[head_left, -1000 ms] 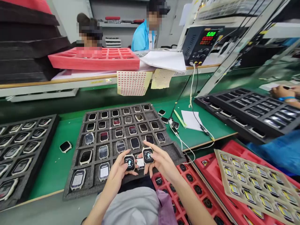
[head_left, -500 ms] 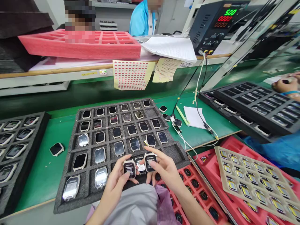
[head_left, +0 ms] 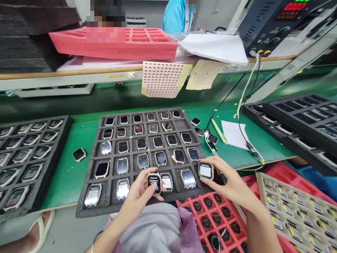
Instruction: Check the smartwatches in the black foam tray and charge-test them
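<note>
The dark-screened watch is sitting in the left hand, whose fingers are clamping its sides over the near edge of the grey foam tray. The white-screened watch is being pinched between the fingertips of the right hand above the tray's near right corner.

Half a second ago the two watches were being held side by side in front of the body. Now the right hand is reaching out to the right and the pair are well apart, while the left hand is staying near the same spot.

Between the hands, two more watches are lying in the tray's nearest row. The tray is resting at the near edge of the green counter, with a loose watch lying just beside its left edge. Below the right hand, a red tray of round black parts is sitting off the counter's near edge. A notepad is lying towards the counter's right end.
</note>
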